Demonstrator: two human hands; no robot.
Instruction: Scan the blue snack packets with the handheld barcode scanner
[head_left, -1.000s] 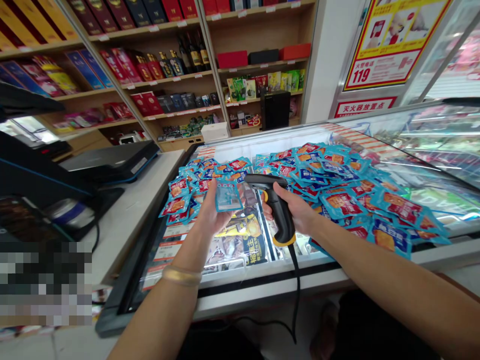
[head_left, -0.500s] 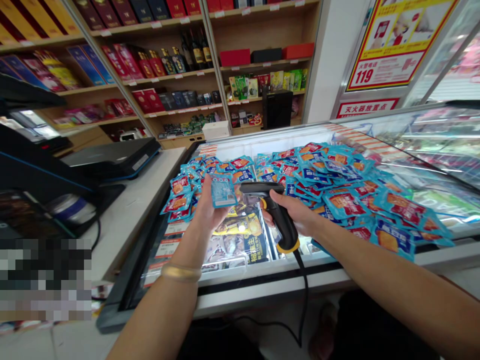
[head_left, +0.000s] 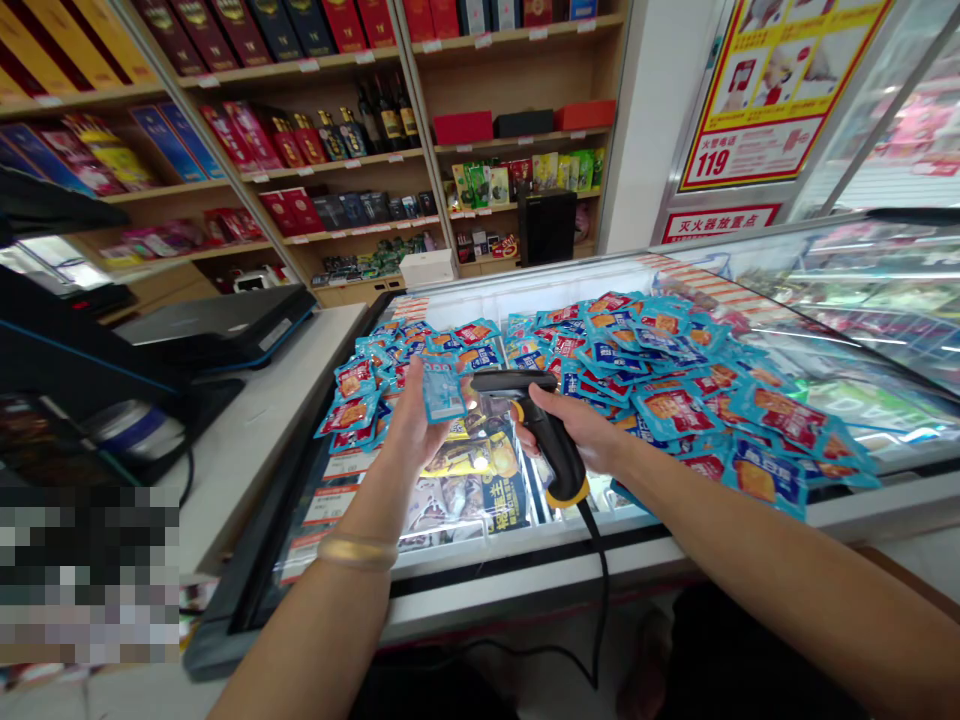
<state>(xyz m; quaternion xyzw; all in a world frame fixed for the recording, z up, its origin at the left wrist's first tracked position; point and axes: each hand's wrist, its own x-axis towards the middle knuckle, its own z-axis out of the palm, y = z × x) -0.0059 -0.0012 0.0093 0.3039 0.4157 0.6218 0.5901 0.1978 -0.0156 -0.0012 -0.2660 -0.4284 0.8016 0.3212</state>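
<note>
My left hand (head_left: 417, 415) is closed on a light-blue snack packet (head_left: 443, 393), held upright with its printed back and barcode facing the scanner. In my right hand (head_left: 574, 425) is a black and yellow barcode scanner (head_left: 553, 450), its head pointing left at the packet, a small gap between them. The scanner's black cable (head_left: 602, 590) hangs down past the freezer's front edge. Beneath both hands lies the glass top of a chest freezer (head_left: 420, 597). A small heap of blue packets (head_left: 355, 412) is behind my left hand, and a bigger heap (head_left: 675, 405) spreads to the right.
At left a counter (head_left: 300, 385) carries a flat black scale (head_left: 225, 325) and a dark screen stand. Shelves (head_left: 345, 165) with boxes and bottles stand at the back. A white box (head_left: 428, 267) sits beyond the freezer. A red and yellow sign (head_left: 757, 120) hangs at the right.
The whole view has shifted slightly. The packet and scanner keep nearly the same places relative to each other, the scanner head sitting a little lower in the picture.
</note>
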